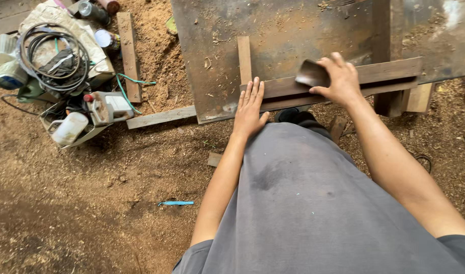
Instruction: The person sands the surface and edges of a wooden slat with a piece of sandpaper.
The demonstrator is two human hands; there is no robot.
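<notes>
Nearest, at 6 o'clock, the person's grey shirt (303, 203) fills the lower frame, both bare forearms reaching up toward 12. Left hand (249, 108) lies flat, fingers (254, 91) straight, spread a little and gripping nothing, palm pressing on the near end of a long dark wooden plank (379, 71); looks like it pins the plank so it doesn't slide. Right hand (339, 78), at about 1 o'clock from the left hand, has its fingers curled closed around a dark rounded tool (311, 75), maybe a scraper or sanding block, can't tell which; the tool sits on the plank's top face, just right of the left hand. Plank runs roughly 9 to 3 across the near edge of a rusty, dust-strewn metal table (293, 25); likely laid at the edge for reach. A short upright wood strip (244, 58) touches the plank at 12 o'clock of the left hand, perhaps as a stop. Sawdust floor (90, 203) all around; a small blue strip (176, 203) lies on it at 8 o'clock, well apart from the hands. Further out at 10 o'clock: a loose board (160, 117) sticking out from under the table, a white jug (70, 128), a small red-and-white machine (108, 106), a coil of black hose (52, 56) on a sack, cans (98, 10) at the top edge beside another board (128, 53).
</notes>
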